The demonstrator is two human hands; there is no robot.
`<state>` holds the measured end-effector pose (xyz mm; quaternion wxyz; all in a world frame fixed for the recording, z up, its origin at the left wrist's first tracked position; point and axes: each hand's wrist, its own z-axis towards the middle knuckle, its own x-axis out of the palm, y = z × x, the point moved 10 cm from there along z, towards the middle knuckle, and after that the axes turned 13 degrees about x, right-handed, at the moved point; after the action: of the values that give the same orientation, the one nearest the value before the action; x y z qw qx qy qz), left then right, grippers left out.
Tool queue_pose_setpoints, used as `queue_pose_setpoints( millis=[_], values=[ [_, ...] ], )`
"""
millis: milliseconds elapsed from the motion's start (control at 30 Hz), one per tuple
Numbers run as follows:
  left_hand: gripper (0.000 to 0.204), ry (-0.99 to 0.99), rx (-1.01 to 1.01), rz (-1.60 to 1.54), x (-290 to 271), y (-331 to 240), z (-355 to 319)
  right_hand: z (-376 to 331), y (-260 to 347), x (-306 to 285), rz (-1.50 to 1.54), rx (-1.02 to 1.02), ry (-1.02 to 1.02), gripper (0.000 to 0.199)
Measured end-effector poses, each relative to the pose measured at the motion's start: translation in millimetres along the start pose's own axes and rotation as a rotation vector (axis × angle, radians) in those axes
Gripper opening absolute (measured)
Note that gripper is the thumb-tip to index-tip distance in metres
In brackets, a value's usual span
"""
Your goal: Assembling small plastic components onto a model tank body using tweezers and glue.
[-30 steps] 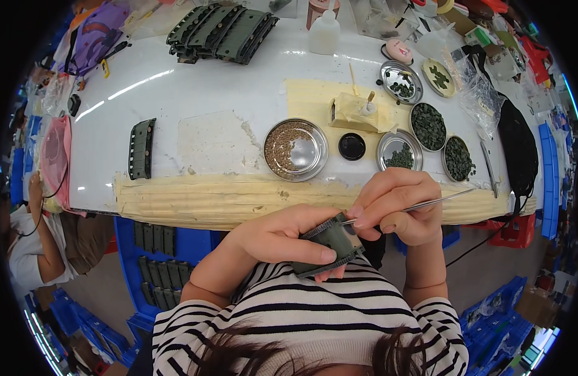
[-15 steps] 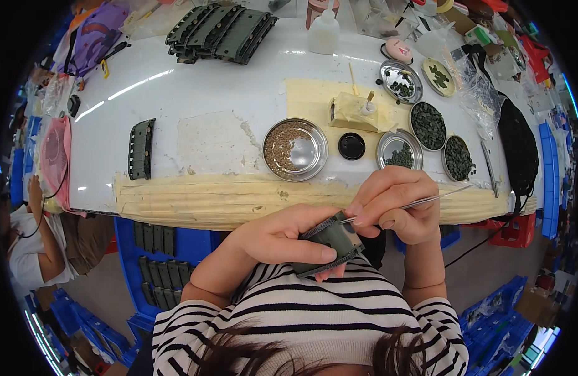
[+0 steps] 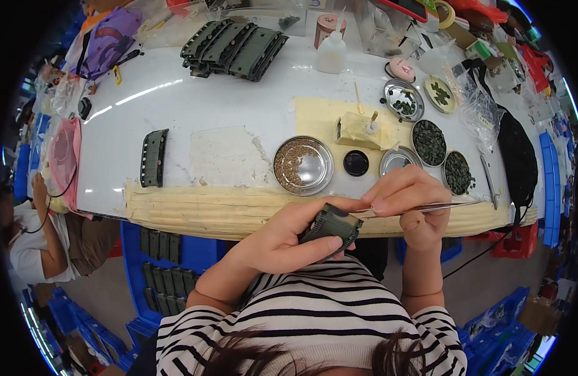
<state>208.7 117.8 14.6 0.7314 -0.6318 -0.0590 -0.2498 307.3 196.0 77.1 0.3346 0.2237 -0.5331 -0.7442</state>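
Two hands work close together just in front of the table's [image 3: 195,210] near edge, above the striped shirt [image 3: 314,313]. The left hand [image 3: 283,241] has its fingers closed around a small dark green ribbed part [image 3: 331,227], thumb along its lower side and index finger stretched over the top. The right hand [image 3: 408,203] pinches a pair of thin metal tweezers [image 3: 439,206], fingers closed on the shank, with the tip meeting the upper right corner of the part.

Doing this well seems to call for a steady left grip, the right hand braced near the left, and a light squeeze on the tweezers so nothing small flicks away.

The part's long axis runs from lower left to upper right, its ribbed end facing the tweezers. The tweezers lie nearly level, tip toward the left, tail toward the right.
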Motion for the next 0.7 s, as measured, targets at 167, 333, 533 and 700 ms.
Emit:
queue_pose_setpoints(
  millis=[167,333,533,700],
  values=[
    [0.048,0.032,0.041,0.012,1.7,-1.5,1.3,1.2,5.0,8.1,-0.025,-0.056,0.046,0.025],
    [0.046,0.042,0.055,0.019,2.4,-3.4,0.3,2.1,5.5,12.6,-0.048,-0.05,0.071,0.024],
    [0.041,0.045,0.063,0.038,2.4,-3.1,-0.5,3.4,7.0,16.1,-0.088,-0.059,0.087,0.023],
    [0.041,0.033,0.062,0.024,2.3,-2.6,-0.9,4.8,7.8,16.5,-0.092,-0.062,0.071,0.022]
  ],
)
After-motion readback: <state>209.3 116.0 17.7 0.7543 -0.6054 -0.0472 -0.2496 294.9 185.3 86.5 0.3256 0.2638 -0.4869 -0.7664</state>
